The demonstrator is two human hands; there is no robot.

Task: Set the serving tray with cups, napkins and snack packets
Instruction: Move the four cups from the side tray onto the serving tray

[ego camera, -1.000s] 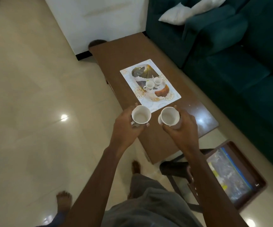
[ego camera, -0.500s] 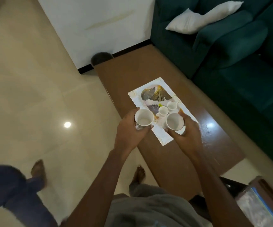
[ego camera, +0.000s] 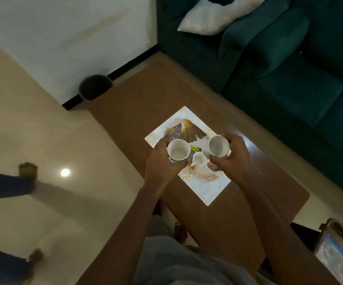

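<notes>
A flat white serving tray [ego camera: 206,191] with a printed picture of leaves and cups lies on the brown coffee table [ego camera: 137,112]. My left hand [ego camera: 160,163] grips an empty white cup [ego camera: 177,149] above the tray's left side. My right hand [ego camera: 233,156] grips a second empty white cup [ego camera: 218,146] above the tray's right side. Both cups are upright, mouths up, and hang over the tray. Whether either cup touches the tray is not clear. A small cup [ego camera: 199,159] shows on the tray between them.
A dark teal sofa [ego camera: 290,83] with a white cushion [ego camera: 209,15] runs along the table's far side. A dark round bin [ego camera: 95,87] stands by the wall. A wooden box [ego camera: 339,251] with plastic packets sits at lower right. Another person's legs [ego camera: 8,184] cross the floor at left.
Both hands carried the cups forward from the table's near edge to above the tray. The cups have spread apart. The other person's legs have moved across the floor at left.
</notes>
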